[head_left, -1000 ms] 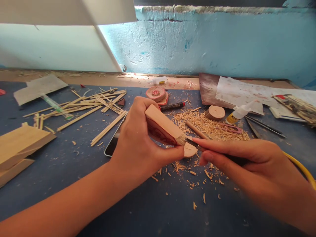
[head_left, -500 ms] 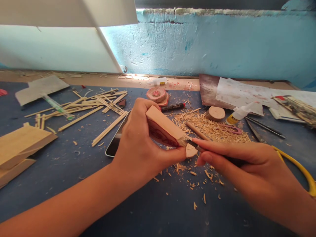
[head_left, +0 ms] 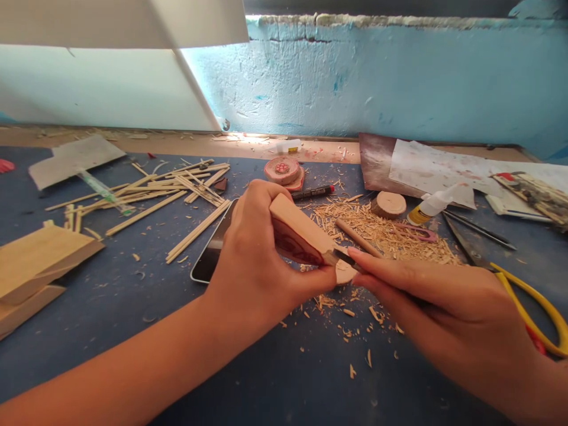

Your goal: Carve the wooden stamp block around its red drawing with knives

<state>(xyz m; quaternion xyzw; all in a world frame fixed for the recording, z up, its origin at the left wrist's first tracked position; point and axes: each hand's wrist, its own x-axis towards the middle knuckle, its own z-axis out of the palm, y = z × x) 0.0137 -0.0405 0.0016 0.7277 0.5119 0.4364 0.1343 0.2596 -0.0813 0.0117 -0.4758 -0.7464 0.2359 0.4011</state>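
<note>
Facing a blue wall (head_left: 399, 83) over a shaving-strewn table (head_left: 266, 378), left hand (head_left: 260, 254) clasps wooden block (head_left: 299, 220), right hand (head_left: 452, 307) pinches dark tool (head_left: 346, 258).

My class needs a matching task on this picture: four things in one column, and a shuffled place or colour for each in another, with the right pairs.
Things
1. block
2. scissors
3. tool
4. marker

Places and colours
A. black, red at one end
B. held in the right hand
C. held in the left hand
D. yellow-handled

Pairs: 1-C, 2-D, 3-B, 4-A
</note>
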